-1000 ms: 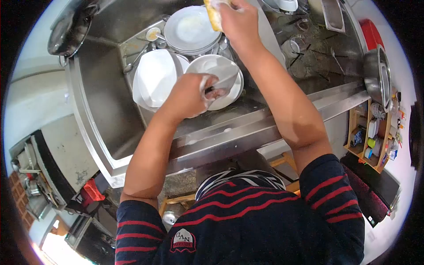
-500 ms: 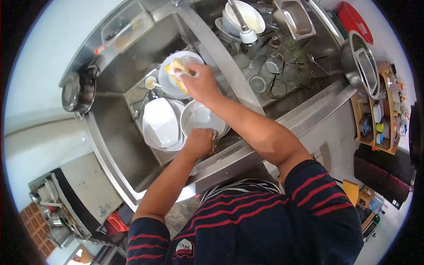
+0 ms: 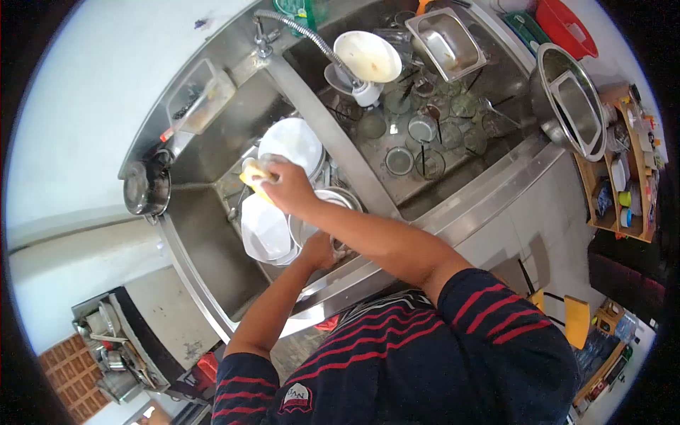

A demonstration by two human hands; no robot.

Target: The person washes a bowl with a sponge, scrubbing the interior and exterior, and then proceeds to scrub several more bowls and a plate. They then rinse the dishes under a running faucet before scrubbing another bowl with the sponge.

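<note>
Yellow sponge pinched over the white dishes

From where I stand, the double sink takes up most of the scene, its divider keeping the crockery apart from the glasses. The big steel bowl and dark pot sit out on the rim at opposite ends, likely to leave the basins free. Down in the left-side basin, the round plates are stacked, probably to save room, with the angular white dishes nested nearby and a round bowl beside them.

The left hand is at that bowl's near edge, perhaps steadying it; the right forearm crosses in front, so I can't tell whether its fingers are closed on the rim. The right hand has its fingers clamped on the yellow sponge, gripped from one side, which seems to leave the far side free.

Compared with half a second ago, the view has swung to take in more of the tap hose. The sponge, then over the plates, is now by the angular dishes.
</note>
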